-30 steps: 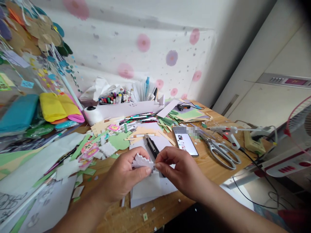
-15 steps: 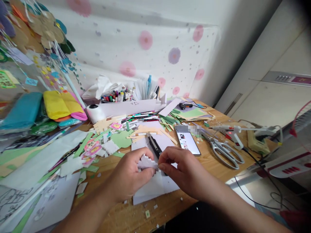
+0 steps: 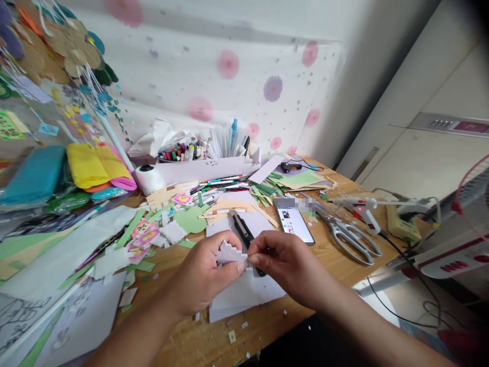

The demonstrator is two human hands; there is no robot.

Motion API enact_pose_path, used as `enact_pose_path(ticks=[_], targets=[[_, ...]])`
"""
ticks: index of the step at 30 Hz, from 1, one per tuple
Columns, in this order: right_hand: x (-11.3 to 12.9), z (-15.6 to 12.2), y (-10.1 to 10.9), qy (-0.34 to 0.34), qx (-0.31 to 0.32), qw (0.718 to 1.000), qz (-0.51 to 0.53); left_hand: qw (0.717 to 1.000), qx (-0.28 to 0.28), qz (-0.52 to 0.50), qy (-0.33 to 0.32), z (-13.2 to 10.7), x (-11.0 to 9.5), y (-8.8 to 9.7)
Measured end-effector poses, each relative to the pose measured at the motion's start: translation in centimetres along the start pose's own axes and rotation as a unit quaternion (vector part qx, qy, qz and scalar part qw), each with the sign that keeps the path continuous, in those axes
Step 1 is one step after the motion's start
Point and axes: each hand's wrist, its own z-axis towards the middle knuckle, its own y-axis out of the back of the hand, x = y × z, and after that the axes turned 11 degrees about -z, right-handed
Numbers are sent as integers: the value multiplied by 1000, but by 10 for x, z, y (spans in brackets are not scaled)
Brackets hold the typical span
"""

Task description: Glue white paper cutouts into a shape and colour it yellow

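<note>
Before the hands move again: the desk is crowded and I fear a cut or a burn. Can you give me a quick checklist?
1. Grip: left hand and right hand both pinch the paper cutout: ok.
2. Knife lies just behind the hands, blade hidden: cannot tell.
3. Scissors lie to the right, apart from the hands: ok.
4. Glue gun shows a red light: not ok.
5. Phone lies flat on the table: ok.

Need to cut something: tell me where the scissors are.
In the head view, the scissors lie on the table right of the right hand, between the phone and the glue gun.
</note>
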Motion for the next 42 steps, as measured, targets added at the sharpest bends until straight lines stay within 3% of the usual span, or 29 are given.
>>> enact_pose_path(ticks=[6,13,30,36,42], targets=[[-3,-1,-2,-7,5,990,140,999,-9,-51,3,-1,5,3],[0,-1,-9,-22,-29,997,70,998,-13,-56,17,-1,2,-1],[-4,2,-9,15,-15,999,31,996,-7,-85,13,2,9,-3],[-10,4,-11,-8,-36,996,81,995,-25,-92,13,3,11,-1],[-14,6,-8,12,-65,993,94,985,-46,-163,12,2,14,0]])
